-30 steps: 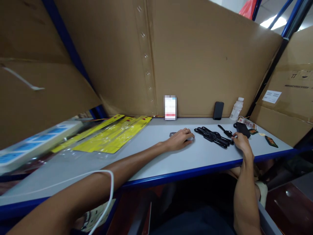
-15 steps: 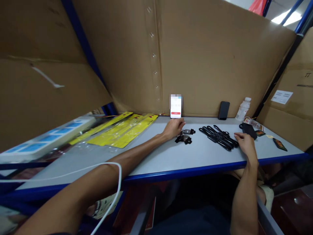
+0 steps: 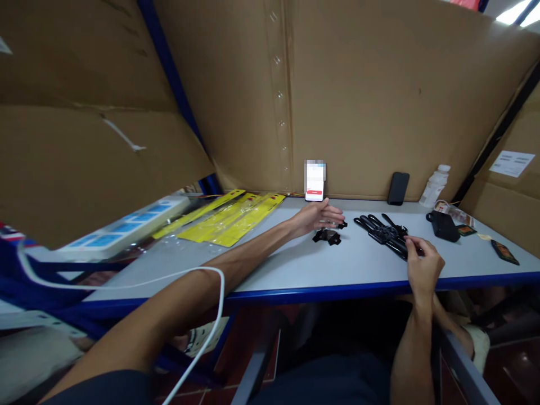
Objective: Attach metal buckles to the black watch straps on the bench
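Observation:
My left hand (image 3: 320, 218) is stretched out over small dark metal pieces (image 3: 327, 236), fingers extended and slightly apart. It partly hides the pieces behind it; I see nothing held in it. To the right lies a pile of glossy black handle-like parts (image 3: 379, 232), long and rounded, whose exact kind I cannot tell. My right hand (image 3: 426, 264) is at the pile's right end, thumb and forefinger pinched together. Whatever lies between those fingertips is too small or hidden to make out.
A lit phone (image 3: 314, 183) and a dark phone (image 3: 398, 188) lean against the cardboard wall (image 3: 358, 101). A bottle (image 3: 434, 187) and black box-like object (image 3: 445, 226) stand right. Yellow packages (image 3: 230, 222) and a power strip (image 3: 126, 228) lie left. A white cable (image 3: 221, 304) crosses my left arm.
My left hand has opened from curled fingers to stretched ones above the metal pieces. My right hand has turned, its fingertips now pinched at the black pile. The view has shifted left.

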Motion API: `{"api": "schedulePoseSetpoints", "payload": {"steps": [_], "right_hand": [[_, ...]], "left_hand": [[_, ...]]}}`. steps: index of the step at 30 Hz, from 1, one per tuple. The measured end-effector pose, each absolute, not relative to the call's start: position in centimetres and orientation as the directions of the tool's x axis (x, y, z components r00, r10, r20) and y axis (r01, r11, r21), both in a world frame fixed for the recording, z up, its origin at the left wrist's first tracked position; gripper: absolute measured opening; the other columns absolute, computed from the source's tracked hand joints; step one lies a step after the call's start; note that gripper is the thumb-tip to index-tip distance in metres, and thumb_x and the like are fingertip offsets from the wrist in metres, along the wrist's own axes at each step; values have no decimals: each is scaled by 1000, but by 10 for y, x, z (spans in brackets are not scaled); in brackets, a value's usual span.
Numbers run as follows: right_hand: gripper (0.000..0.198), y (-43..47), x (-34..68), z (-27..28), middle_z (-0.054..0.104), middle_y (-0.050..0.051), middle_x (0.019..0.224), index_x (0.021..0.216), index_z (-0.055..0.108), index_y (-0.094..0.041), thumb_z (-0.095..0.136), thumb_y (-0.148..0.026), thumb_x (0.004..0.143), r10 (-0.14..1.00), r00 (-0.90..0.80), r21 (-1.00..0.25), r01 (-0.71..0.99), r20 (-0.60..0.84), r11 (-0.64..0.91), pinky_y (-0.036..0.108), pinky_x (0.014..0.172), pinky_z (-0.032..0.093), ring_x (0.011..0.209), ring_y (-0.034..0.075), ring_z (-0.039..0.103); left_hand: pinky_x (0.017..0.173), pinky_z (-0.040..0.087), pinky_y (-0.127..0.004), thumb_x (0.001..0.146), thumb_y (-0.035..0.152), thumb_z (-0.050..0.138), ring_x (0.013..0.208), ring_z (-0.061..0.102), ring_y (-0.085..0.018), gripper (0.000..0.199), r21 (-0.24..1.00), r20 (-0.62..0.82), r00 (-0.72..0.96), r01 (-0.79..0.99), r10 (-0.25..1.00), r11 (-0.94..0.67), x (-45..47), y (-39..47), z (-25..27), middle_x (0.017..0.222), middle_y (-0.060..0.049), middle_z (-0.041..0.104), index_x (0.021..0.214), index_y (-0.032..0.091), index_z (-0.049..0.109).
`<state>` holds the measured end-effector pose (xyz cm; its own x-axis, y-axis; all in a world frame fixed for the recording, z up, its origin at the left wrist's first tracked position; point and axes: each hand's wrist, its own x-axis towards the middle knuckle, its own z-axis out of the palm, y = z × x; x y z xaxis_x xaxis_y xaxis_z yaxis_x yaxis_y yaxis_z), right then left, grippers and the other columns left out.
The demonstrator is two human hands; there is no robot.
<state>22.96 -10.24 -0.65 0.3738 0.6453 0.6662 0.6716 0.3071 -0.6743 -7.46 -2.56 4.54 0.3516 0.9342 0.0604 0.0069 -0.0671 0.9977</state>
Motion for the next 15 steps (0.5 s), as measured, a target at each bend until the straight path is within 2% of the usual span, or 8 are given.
{"api": "schedulePoseSetpoints", "payload": {"steps": [3,5,11,13,15], "right_hand": [[32,-99,232,-11,78,14,99,93,77,-18,53,-40,90,641,384,-668,689,665,281,38,87,50,93,27,66],[34,-97,234,-13,78,14,98,92,77,-18,52,-42,90,633,384,-661,697,672,279,40,88,50,92,28,66],[39,-95,235,-15,78,15,99,93,79,-17,49,-42,90,650,315,-590,765,691,258,44,92,46,97,31,65],[41,-96,234,-15,78,16,102,96,80,-17,47,-40,91,681,278,-563,792,678,237,44,93,45,99,32,63],[41,-97,234,-15,78,15,106,99,81,-17,47,-39,92,724,222,-522,825,653,218,44,93,44,101,32,62]], "left_hand": [[102,55,-43,104,59,42,128,65,-29,54,994,29,550,-105,834,35,-65,-43,51,141,-15,67,113,17,74],[108,51,-43,106,55,40,136,59,-30,52,983,29,622,-159,782,91,-61,-50,52,151,-14,59,117,16,73],[109,50,-41,107,46,37,136,59,-32,51,957,-4,667,-214,745,196,-55,-55,49,153,-15,56,115,13,75],[109,50,-43,106,46,39,133,61,-33,49,958,2,637,-223,771,181,-55,-53,49,152,-16,57,119,13,74],[109,50,-47,105,43,43,127,65,-33,46,960,44,535,-257,844,113,-58,-49,47,144,-18,64,131,14,67]]}}
